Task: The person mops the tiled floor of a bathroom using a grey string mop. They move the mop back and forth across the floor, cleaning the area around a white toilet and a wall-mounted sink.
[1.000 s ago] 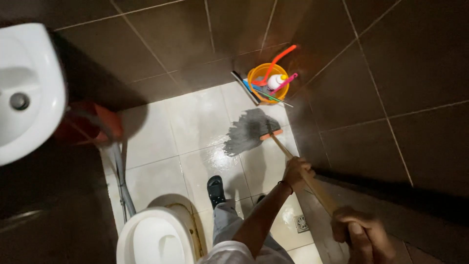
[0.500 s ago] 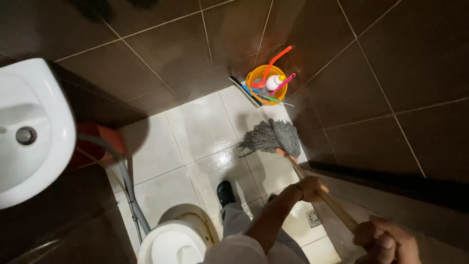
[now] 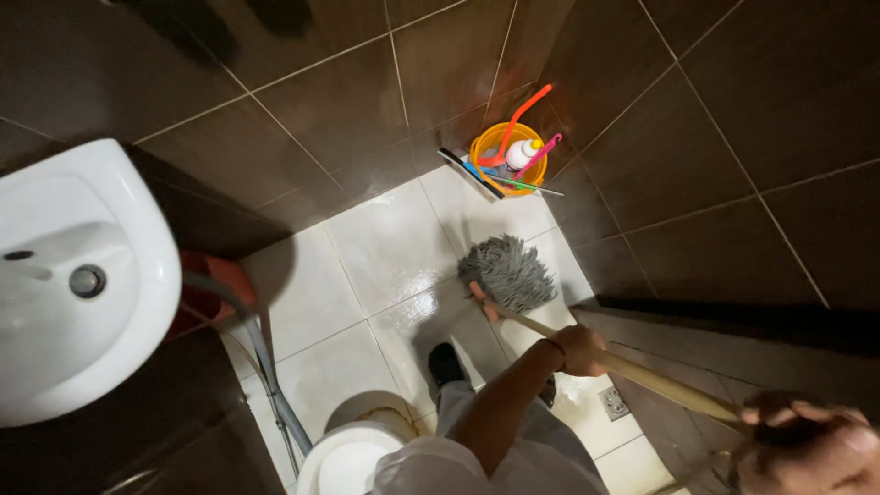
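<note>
I see the yellow bucket (image 3: 509,158) in the floor's far corner — a white bottle (image 3: 522,152) and brushes inside. My left hand (image 3: 579,348) and right hand (image 3: 807,447) both grip the mop (image 3: 507,272), its head on the wet tiles, which are hemmed by the sink (image 3: 82,284), toilet (image 3: 348,454) and walls.

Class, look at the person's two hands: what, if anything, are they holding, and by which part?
Both hold a mop by its wooden handle: the left hand grips mid-shaft, nearer the grey mop head, and the right hand grips the upper end.
</note>
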